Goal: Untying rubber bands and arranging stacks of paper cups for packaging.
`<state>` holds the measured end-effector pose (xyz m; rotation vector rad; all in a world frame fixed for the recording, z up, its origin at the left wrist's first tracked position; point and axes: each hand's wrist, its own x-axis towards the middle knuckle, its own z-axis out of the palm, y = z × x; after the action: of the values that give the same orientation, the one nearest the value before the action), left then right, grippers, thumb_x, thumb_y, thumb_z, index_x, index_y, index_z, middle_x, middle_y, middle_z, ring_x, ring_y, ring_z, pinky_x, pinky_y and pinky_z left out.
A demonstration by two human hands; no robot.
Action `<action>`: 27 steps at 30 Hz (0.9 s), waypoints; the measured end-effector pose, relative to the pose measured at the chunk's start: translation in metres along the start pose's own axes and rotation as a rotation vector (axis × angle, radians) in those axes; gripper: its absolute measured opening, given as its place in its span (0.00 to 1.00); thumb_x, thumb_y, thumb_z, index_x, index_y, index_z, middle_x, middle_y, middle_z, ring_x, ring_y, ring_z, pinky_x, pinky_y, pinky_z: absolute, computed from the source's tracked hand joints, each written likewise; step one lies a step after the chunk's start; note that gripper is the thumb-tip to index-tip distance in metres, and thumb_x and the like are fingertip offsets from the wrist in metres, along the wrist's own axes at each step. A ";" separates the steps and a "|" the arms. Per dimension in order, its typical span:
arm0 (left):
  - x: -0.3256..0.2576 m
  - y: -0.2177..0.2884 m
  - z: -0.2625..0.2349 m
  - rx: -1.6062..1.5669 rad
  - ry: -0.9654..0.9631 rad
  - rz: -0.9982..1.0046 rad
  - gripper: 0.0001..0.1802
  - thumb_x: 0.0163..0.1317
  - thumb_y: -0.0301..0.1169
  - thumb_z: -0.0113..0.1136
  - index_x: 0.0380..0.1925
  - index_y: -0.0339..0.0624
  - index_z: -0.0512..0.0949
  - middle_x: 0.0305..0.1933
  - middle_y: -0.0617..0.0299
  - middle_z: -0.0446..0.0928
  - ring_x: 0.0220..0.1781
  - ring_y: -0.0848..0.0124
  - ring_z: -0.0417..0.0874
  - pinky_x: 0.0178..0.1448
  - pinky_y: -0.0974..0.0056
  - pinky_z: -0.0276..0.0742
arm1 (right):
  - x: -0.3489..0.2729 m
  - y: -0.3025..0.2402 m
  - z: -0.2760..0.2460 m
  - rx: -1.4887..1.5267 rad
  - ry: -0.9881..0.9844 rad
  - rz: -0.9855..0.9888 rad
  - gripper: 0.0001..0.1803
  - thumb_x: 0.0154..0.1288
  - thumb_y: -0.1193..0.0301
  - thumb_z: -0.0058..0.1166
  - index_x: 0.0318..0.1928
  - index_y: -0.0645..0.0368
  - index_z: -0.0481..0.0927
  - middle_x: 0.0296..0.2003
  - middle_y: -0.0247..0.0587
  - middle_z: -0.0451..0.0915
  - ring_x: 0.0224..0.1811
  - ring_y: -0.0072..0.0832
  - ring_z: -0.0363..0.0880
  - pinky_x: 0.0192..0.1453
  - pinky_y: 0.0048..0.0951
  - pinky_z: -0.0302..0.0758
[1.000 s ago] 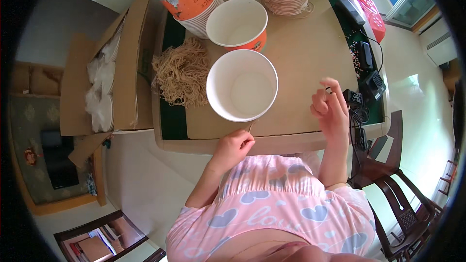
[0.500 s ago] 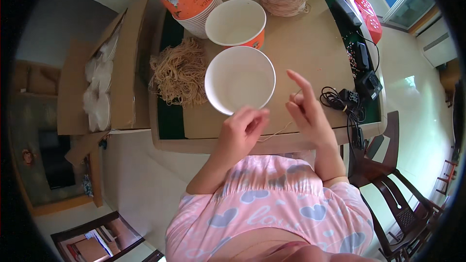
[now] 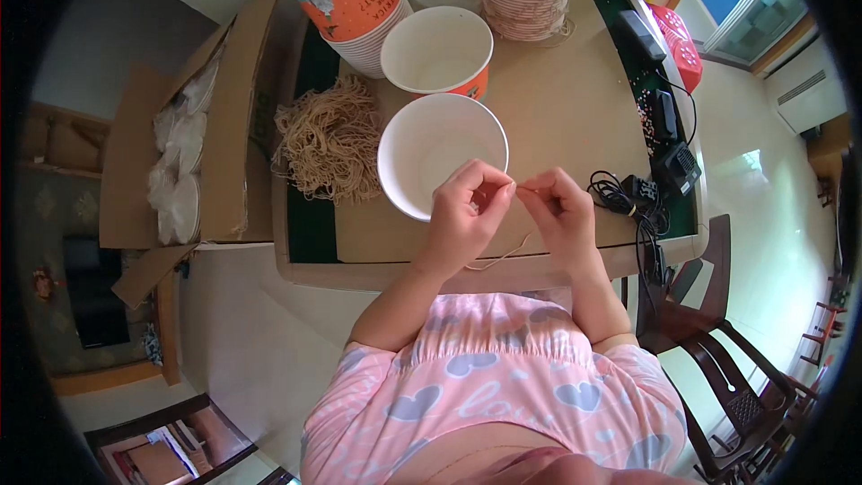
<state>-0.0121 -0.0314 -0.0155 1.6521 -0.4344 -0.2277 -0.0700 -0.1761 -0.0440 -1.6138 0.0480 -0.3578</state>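
Both hands meet just in front of the nearest white-lined paper bucket (image 3: 422, 148). My left hand (image 3: 471, 211) pinches a thin beige string (image 3: 505, 256) between thumb and fingers. Opposite it, my right hand (image 3: 558, 207) pinches the same string, with the fingertips of both hands nearly touching. A loose length hangs below them near the table edge. Behind the near bucket stands another open bucket (image 3: 435, 45) with an orange outside. To their left lies a tangled heap of beige strings (image 3: 328, 144).
Two stacks of orange paper buckets stand at the back, a left stack (image 3: 359, 13) and a right stack (image 3: 523, 0). At left is an open cardboard box (image 3: 238, 126) with plastic-wrapped white items. Black cables (image 3: 628, 202) and adapters line the table's right side.
My hands have come together above the near bucket's front edge. The right hand's raised index finger has curled into a pinch. The view has shifted slightly.
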 end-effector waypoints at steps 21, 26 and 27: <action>-0.010 0.003 -0.009 0.571 -0.042 0.013 0.17 0.53 0.19 0.57 0.46 0.36 0.74 0.38 0.51 0.78 0.37 0.56 0.83 0.40 0.56 0.78 | 0.007 0.051 0.038 0.444 0.233 -0.006 0.03 0.63 0.81 0.55 0.37 0.66 0.77 0.43 0.41 0.76 0.44 0.22 0.77 0.47 0.22 0.77; -0.017 0.009 -0.020 0.449 -0.069 -0.042 0.20 0.53 0.17 0.54 0.49 0.33 0.72 0.37 0.52 0.80 0.36 0.64 0.84 0.40 0.62 0.79 | 0.004 0.037 0.044 0.246 0.237 -0.121 0.06 0.59 0.82 0.59 0.37 0.64 0.79 0.40 0.41 0.77 0.42 0.24 0.78 0.45 0.23 0.78; -0.017 0.011 -0.019 0.452 -0.069 -0.044 0.20 0.53 0.17 0.54 0.49 0.33 0.72 0.37 0.52 0.80 0.36 0.64 0.84 0.40 0.62 0.79 | 0.004 0.037 0.044 0.226 0.243 -0.159 0.06 0.58 0.83 0.60 0.36 0.64 0.79 0.40 0.42 0.77 0.41 0.24 0.78 0.44 0.23 0.78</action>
<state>-0.0212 -0.0079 -0.0036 2.1027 -0.5293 -0.2303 -0.0479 -0.1376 -0.0806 -1.3478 0.0625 -0.6586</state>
